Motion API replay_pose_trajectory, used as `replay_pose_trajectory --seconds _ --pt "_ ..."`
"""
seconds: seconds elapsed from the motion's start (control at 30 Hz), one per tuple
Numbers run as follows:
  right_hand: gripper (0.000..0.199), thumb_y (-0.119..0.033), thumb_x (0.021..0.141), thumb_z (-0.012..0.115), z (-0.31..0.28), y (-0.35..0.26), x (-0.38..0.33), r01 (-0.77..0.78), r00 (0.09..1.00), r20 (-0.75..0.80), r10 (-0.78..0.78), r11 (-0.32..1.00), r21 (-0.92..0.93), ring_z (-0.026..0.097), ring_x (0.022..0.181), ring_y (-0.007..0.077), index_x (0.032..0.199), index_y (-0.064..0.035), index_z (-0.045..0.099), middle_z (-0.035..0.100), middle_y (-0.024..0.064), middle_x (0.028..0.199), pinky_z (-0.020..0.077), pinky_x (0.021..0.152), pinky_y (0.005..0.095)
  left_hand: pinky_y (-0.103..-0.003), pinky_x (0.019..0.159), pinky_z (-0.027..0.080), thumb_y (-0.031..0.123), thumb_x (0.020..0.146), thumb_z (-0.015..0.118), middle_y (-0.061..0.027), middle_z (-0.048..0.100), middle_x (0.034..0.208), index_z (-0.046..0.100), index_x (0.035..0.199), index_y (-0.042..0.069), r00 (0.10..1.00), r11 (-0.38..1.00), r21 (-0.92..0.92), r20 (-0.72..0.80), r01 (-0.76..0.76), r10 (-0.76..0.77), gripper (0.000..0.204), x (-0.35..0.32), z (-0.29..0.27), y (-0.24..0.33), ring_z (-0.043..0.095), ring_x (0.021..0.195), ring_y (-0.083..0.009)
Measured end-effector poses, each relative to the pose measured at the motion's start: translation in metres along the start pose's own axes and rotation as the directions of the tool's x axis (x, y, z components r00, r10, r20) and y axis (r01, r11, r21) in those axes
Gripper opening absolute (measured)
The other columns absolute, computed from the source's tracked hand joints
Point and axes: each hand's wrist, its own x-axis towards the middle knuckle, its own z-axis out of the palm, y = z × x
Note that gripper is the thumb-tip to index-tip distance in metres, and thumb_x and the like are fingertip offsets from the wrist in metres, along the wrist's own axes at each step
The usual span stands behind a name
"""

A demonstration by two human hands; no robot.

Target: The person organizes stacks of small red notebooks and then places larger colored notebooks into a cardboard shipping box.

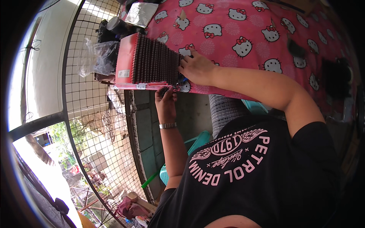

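Observation:
What looks like a row of spiral-bound notebooks point(156, 60) stands at the table's near left edge, dark coils facing up. A red cover point(125, 57) with a white label closes the row's left end. My right hand point(197, 69) reaches in from the right, its bent fingers gripping the row's right end. Lower down, beside the table edge, my left hand point(165, 100) is raised under the row's near corner. Its fingertips are pinched together around a small dark thing that I cannot make out. A blue bit shows near my right fingertips.
A pink cloth with cartoon cat faces point(224, 26) covers the table. Clear plastic point(99, 57), a dark cylinder point(116, 26) and a silvery packet point(141, 14) lie by the row. Wire mesh point(95, 87) borders the left. A teal chair point(195, 142) stands below the table edge.

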Motion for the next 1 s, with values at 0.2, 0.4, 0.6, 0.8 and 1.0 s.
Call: replay_pose_trajectory --seconds 0.2,0.4,0.6,0.8,1.0 --pt "0.015 -0.014 0.08 0.058 -0.001 -0.01 0.018 -0.136 0.879 0.475 0.041 0.976 0.169 0.066 0.086 0.0265 0.085 -0.0064 0.069 0.068 0.0082 0.085 0.0475 0.085 0.0416 -0.025 0.055 0.046 -0.007 0.082 0.069 -0.0083 0.063 0.087 0.047 0.108 0.004 0.999 0.982 0.185 -0.008 -0.035 0.037 0.036 0.002 0.0 -0.005 0.059 0.066 -0.0142" --pt "0.013 -0.013 0.077 0.06 0.006 -0.004 -0.001 -0.074 0.992 0.111 0.065 0.994 0.076 0.068 0.081 0.0277 0.076 -0.0047 0.07 0.07 0.0088 0.081 0.048 0.078 0.0421 -0.025 0.054 0.045 -0.007 0.081 0.07 -0.0065 0.061 0.085 0.046 0.109 0.004 0.999 0.999 0.047 -0.054 0.003 0.0 0.039 0.004 -0.008 -0.009 0.057 0.065 -0.0132" --pt "0.016 -0.016 0.079 0.057 0.013 -0.011 0.01 -0.096 0.934 0.355 0.044 0.987 0.13 0.068 0.079 0.0278 0.079 -0.0066 0.07 0.07 0.0091 0.079 0.0493 0.075 0.042 -0.023 0.053 0.043 -0.008 0.077 0.074 -0.003 0.059 0.082 0.045 0.105 0.005 0.999 0.983 0.184 -0.042 0.001 0.007 0.042 0.006 0.004 -0.014 0.055 0.063 -0.0105" --pt "0.017 -0.019 0.083 0.054 0.007 -0.014 0.007 -0.242 0.88 0.46 0.119 0.945 0.22 0.066 0.082 0.0277 0.083 -0.009 0.069 0.068 0.0097 0.082 0.0489 0.078 0.0407 -0.023 0.052 0.042 -0.008 0.076 0.074 -0.0023 0.059 0.079 0.046 0.104 0.005 1.0 0.983 0.184 -0.018 -0.019 0.023 0.041 0.008 -0.007 -0.018 0.054 0.061 -0.0103" --pt "0.014 -0.014 0.076 0.059 0.015 -0.007 0.005 -0.018 0.998 0.059 0.015 0.998 0.064 0.07 0.077 0.0265 0.072 -0.0093 0.071 0.07 0.0092 0.075 0.0521 0.071 0.0417 -0.023 0.051 0.043 -0.007 0.077 0.073 -0.0024 0.059 0.077 0.047 0.104 0.005 0.991 0.964 0.251 -0.081 -0.083 0.107 0.039 -0.001 0.012 -0.012 0.055 0.06 -0.0104"
